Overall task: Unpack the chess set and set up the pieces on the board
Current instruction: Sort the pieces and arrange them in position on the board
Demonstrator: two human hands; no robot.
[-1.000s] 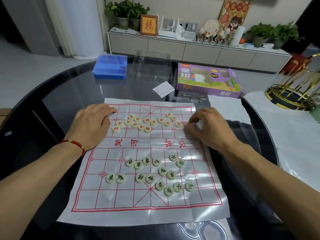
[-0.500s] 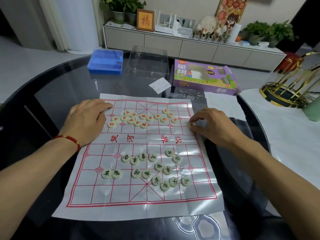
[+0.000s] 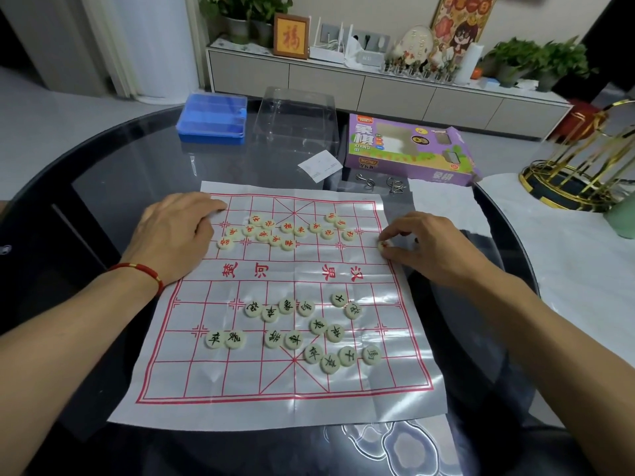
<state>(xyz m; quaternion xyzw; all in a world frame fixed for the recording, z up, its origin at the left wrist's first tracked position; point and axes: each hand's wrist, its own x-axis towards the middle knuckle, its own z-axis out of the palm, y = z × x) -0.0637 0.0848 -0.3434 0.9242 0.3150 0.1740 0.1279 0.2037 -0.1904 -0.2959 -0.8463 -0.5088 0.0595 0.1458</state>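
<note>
The right hand [image 3: 429,249] pinches one pale round piece [image 3: 383,246], red-marked, between thumb and fingertips at the right edge of the board [image 3: 275,400], a thin white sheet printed with a red grid. The piece sits on the sheet, on or just beside the outer grid line; which one cannot be told. To the left of this grip, a loose cluster of red-marked pieces [image 3: 288,231] lies across the far half of the sheet. Beyond that cluster, the left hand [image 3: 175,231] rests palm down on the sheet's far left corner, fingers loosely curled and holding nothing; a red cord bracelet [image 3: 141,271] circles its wrist. Nearer the person than the grip, black-marked pieces [image 3: 302,324] are scattered over the near half. Farther off than the grip stand a purple box [image 3: 405,149], a clear plastic tray [image 3: 295,115] and a blue case [image 3: 213,118], all on the dark glass table [image 3: 120,173]. A slip of paper [image 3: 319,164] lies between tray and sheet.
</note>
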